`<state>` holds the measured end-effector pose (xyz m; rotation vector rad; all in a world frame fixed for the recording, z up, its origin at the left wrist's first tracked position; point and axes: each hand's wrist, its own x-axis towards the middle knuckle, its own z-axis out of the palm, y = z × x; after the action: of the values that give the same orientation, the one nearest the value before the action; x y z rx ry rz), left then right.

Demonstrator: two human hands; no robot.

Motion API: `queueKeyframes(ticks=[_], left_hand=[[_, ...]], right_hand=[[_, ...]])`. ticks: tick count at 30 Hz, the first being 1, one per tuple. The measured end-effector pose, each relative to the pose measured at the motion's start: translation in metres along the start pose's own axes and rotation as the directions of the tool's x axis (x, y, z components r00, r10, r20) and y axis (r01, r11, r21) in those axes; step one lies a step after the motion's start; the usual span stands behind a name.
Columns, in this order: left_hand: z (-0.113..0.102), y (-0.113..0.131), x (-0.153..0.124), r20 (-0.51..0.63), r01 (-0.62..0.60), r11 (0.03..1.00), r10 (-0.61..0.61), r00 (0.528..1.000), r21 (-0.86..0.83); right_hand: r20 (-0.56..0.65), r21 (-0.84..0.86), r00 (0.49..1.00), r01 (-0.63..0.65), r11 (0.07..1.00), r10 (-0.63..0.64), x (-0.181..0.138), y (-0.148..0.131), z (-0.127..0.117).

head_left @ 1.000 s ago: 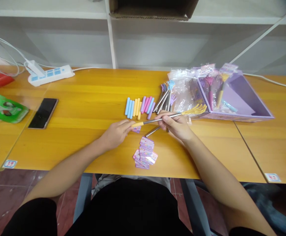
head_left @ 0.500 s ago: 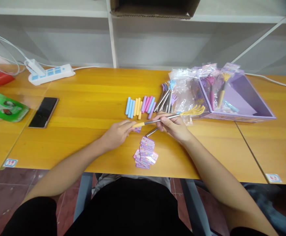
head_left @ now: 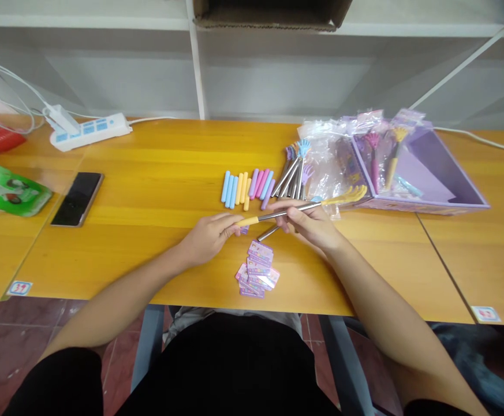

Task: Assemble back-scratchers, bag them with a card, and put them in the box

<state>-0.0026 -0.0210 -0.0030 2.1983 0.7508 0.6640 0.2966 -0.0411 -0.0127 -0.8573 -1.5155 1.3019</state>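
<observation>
A back scratcher (head_left: 273,215) with a yellow hand-shaped head, a metal shaft and a yellow grip lies across both my hands. My left hand (head_left: 208,238) is closed on the yellow grip end. With its fingers around the metal shaft, my right hand (head_left: 310,222) holds the middle. A loose metal rod (head_left: 268,233) rests under the right fingers. Purple printed cards (head_left: 258,271) overlap in a pile nearer me. Beyond my hands lie several coloured grips (head_left: 236,188) in blue, yellow, purple and pink, beside a heap of metal-shafted back scratchers (head_left: 292,173).
A purple box (head_left: 433,205) holding bagged back scratchers stands at the right, with clear plastic bags (head_left: 323,156) beside it. A phone (head_left: 77,199), a power strip (head_left: 91,132) and a green package (head_left: 9,188) lie at the left. Above the table hangs a cardboard box (head_left: 273,17).
The back scratcher and my left hand have shifted slightly to the right. My right hand keeps nearly the same place on the shaft.
</observation>
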Motion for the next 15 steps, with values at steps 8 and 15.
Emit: queueKeyframes(ticks=[8, 15], left_hand=[[-0.003, 0.004, 0.002, -0.03, 0.151, 0.96, -0.162, 0.986, -0.236], [-0.002, 0.0, 0.003, -0.136, 0.191, 0.962, -0.219, 0.966, -0.194]], right_hand=[[-0.4, 0.226, 0.915, 0.146, 0.963, -0.044, 0.009, -0.011, -0.012], [-0.499, 0.148, 0.864, 0.159, 0.976, -0.065, 0.01, -0.013, -0.017]])
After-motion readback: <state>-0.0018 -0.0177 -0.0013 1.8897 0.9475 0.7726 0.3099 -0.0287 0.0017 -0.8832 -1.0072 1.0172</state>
